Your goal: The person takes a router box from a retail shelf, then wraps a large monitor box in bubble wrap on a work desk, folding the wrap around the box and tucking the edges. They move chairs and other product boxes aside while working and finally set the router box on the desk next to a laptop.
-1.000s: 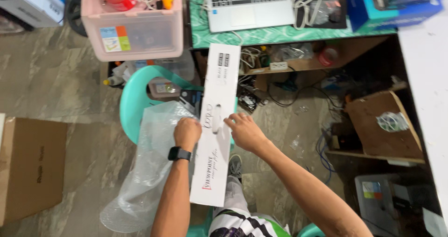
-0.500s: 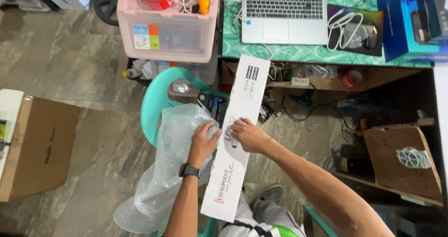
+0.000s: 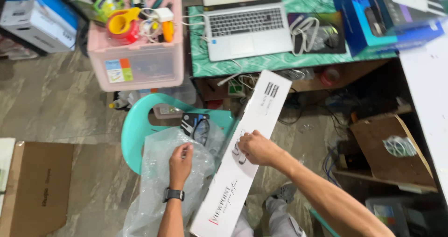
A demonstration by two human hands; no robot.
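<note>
1. Long white cardboard box (image 3: 247, 160) lies slanted across the lap, its far end near the green-topped desk (image 3: 261, 62).
2. Right hand (image 3: 256, 148) is pressed on the box's top face, fingers curled.
3. Left hand (image 3: 179, 160) pinches the clear bubble wrap (image 3: 158, 190) (draped over the turquoise plastic chair (image 3: 135, 136)).

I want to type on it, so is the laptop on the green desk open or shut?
Open. The laptop's keyboard and touchpad face up on the green desk; the screen's lower edge shows, too little to tell whether it is on.

A green-topped desk (image 3: 280, 62) carries a laptop (image 3: 249, 27), a mouse pad (image 3: 317, 31) and blue boxes (image 3: 382, 13).
</note>
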